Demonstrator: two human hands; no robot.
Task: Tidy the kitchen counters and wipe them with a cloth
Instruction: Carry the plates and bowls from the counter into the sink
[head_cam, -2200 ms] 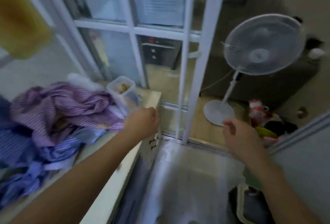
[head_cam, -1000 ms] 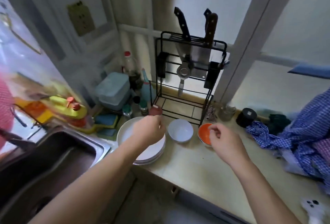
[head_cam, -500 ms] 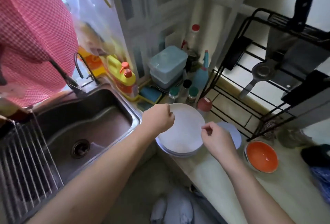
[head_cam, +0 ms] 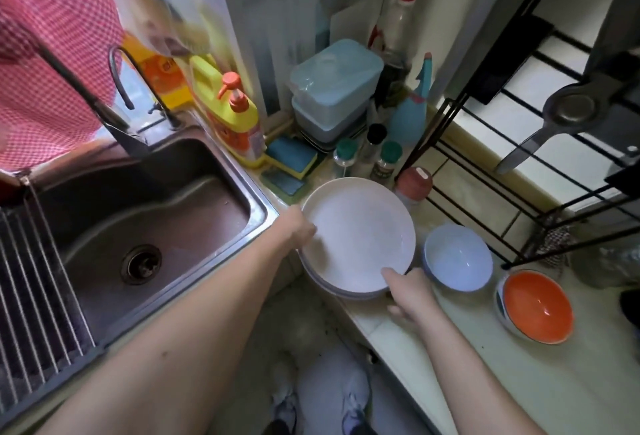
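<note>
A stack of white plates [head_cam: 356, 233] sits on the pale counter [head_cam: 519, 375] right of the steel sink [head_cam: 149, 226]. My left hand [head_cam: 299, 226] grips the stack's left rim. My right hand [head_cam: 407, 290] holds its near right rim, thumb on top. A pale blue bowl [head_cam: 457, 258] stands just right of the plates, and an orange-lined bowl [head_cam: 535, 306] lies further right. A red checked cloth [head_cam: 48, 46] hangs above the sink at upper left.
Behind the plates stand sponges [head_cam: 291, 157], a yellow soap pump bottle [head_cam: 235, 122], stacked blue lidded boxes [head_cam: 332, 88], small spice jars [head_cam: 384, 160] and bottles. A black wire rack [head_cam: 519, 143] with scissors fills the right. A drying rack [head_cam: 38, 289] covers the sink's left.
The view swung from a laundry pile to the sink corner. Both hands dropped from hovering over the plates onto the stack's rims and closed on them.
</note>
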